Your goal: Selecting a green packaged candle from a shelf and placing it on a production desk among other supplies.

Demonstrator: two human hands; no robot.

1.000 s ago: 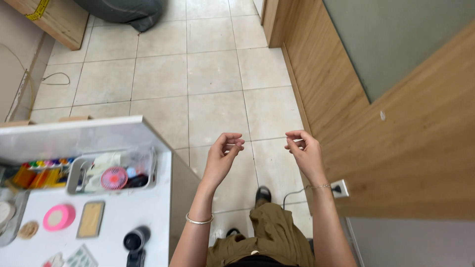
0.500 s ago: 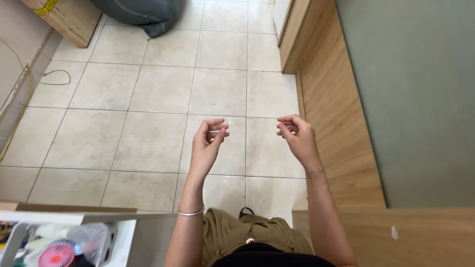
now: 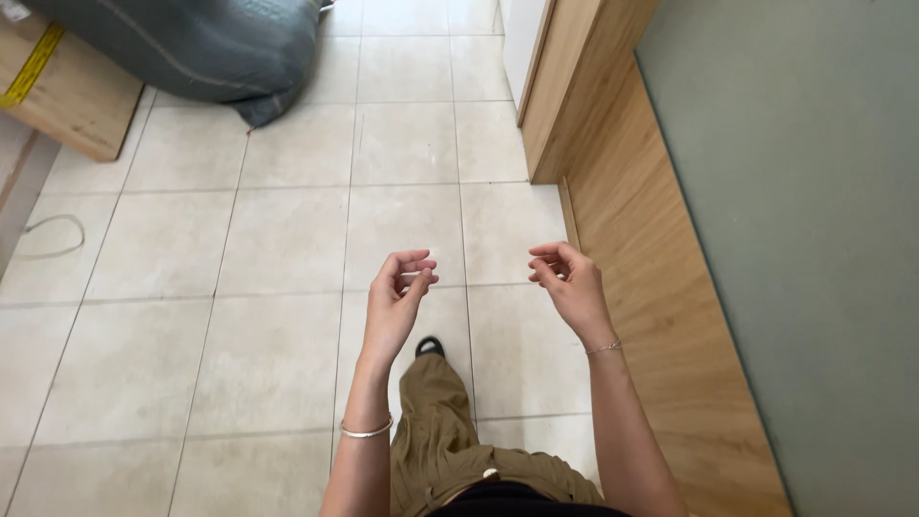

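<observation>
My left hand (image 3: 397, 297) and right hand (image 3: 570, 282) are raised side by side over the tiled floor (image 3: 287, 239), well apart. Both sets of fingers are curled with tips pinched narrow; I cannot tell whether anything is held. Compared with a second ago, the white table at near left has gone from view. A grey sack (image 3: 201, 48) now lies far left beside a cardboard box (image 3: 57, 96). A wood panel (image 3: 632, 239) runs along the right.

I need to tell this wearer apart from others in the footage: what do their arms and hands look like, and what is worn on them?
Both forearms are bare, with no sleeves in view. The left hand has a plain silver bangle on its wrist. The right hand has a thin, fine chain bracelet on its wrist. No gloves or watch show.
</observation>
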